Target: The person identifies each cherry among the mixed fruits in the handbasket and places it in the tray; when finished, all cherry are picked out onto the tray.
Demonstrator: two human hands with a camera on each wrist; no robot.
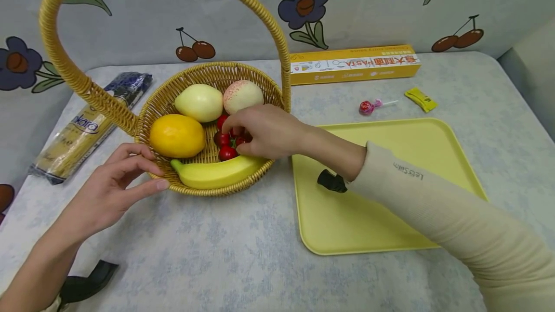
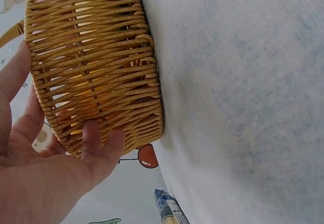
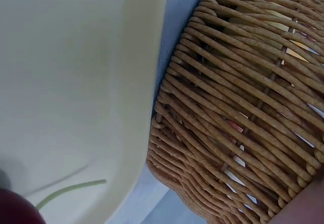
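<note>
A wicker basket (image 1: 253, 184) with a tall handle holds a banana (image 1: 218, 173), a yellow mango-like fruit (image 1: 177, 136), a pale green-yellow fruit (image 1: 199, 102), a pinkish peach (image 1: 243, 96) and several red cherries (image 1: 227, 153). On the basket's near left rim my left hand (image 1: 113, 184) keeps its grip, with some fingertips against the woven outer wall in the left wrist view. My right hand (image 1: 275, 131) reaches over the right rim, its thumb and fingers curled around cherries. Another dark red cherry (image 3: 17, 208) with a green stem lies over the yellow tray (image 3: 76, 82), hidden by my arm in the head view.
Right of the basket, the yellow tray (image 1: 416, 158) lies under my right forearm. Behind it are a lollipop (image 1: 367, 107), a yellow wrapped candy (image 1: 420, 99) and a pasta box (image 1: 355, 64). A bag of spaghetti (image 1: 82, 134) lies left of the basket. The handle arches high above.
</note>
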